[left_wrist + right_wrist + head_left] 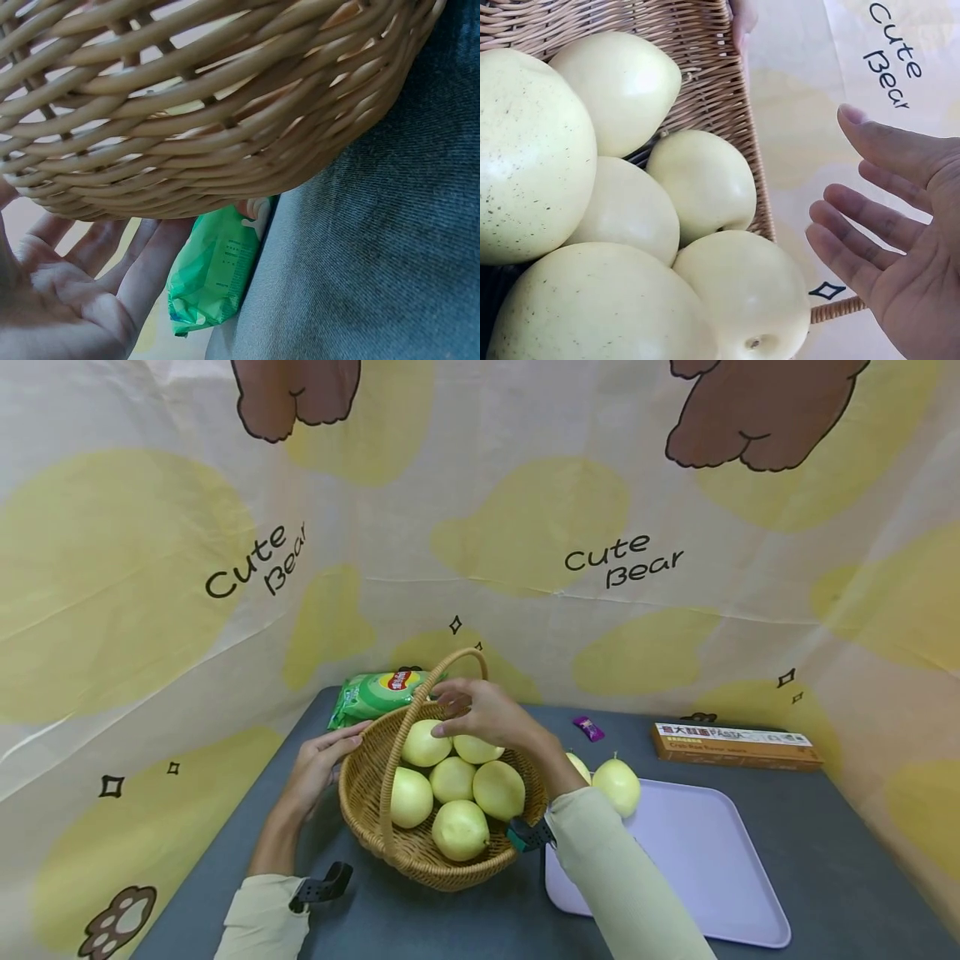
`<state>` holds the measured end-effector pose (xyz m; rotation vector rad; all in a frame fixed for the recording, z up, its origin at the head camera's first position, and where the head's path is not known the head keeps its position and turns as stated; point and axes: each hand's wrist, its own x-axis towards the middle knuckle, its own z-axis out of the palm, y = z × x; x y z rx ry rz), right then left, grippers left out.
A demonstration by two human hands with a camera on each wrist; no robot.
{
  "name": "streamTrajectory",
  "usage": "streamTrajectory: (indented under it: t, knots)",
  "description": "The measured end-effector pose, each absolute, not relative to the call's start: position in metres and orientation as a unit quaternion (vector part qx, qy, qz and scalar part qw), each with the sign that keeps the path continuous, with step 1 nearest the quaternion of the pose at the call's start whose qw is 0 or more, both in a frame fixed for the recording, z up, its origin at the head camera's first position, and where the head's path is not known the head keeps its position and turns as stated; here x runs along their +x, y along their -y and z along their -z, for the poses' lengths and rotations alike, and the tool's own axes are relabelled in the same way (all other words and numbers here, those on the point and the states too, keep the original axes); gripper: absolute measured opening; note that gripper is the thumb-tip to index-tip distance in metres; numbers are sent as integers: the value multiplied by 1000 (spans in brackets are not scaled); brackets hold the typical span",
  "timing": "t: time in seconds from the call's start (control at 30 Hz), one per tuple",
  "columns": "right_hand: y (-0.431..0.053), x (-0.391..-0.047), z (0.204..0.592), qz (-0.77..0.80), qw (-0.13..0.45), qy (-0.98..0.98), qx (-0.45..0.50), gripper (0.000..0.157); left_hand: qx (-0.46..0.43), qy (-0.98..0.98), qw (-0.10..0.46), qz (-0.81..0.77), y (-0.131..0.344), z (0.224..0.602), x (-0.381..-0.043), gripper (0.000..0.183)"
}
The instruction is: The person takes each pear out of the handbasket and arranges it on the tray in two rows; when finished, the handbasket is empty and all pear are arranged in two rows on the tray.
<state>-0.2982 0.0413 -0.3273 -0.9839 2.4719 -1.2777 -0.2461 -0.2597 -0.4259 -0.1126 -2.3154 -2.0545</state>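
Observation:
A wicker basket [442, 878] with a tall arched handle holds several pale yellow-green pears [461, 831]. My left hand [318, 768] rests at the basket's left rim; in the left wrist view its extended fingers [146, 262] lie against the woven side, tips hidden behind it. Above the far side of the basket is my right hand [487, 714], just right of the handle. In the right wrist view that hand [907, 240] has parted, slightly bent fingers with no pear in them, apart from the pears [742, 289] below.
Right of the basket lies a lilac tray [705, 852], with two pears [617, 787] at its far left corner. Behind the basket sits a green chip bag [375, 697]. A purple wrapped candy [588, 728] and a long pasta box [735, 747] are along the back of the table.

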Motion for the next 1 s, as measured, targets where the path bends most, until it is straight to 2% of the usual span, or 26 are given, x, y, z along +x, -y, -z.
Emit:
streamTrajectory:
  t: [1.0]
  knots:
    - [-27,-318,340,381,153,-858,-308,62,-33,743,25,668,258,424,-246,49]
